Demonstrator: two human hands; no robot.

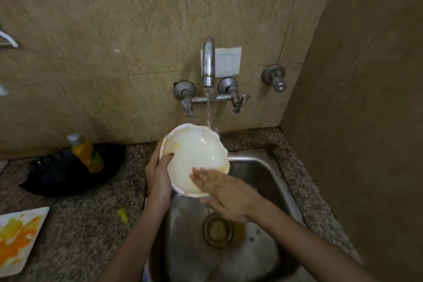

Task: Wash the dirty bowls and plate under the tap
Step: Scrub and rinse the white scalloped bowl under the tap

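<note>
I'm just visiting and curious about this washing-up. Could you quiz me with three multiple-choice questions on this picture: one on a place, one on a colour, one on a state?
1. Where is the stained square plate?
A) on the counter, left of the sink
B) inside the basin
C) held in a hand

2. What colour is the bottle?
A) blue
B) yellow
C) purple

3. The tap is:
A) shut off
B) running into the bowl
C) dripping onto the floor

Answers:
1 A: it lies on the speckled counter at lower left.
2 B: its body shows yellow.
3 B: a stream falls into the bowl, which the left hand grips while the right hand rubs it.
</note>
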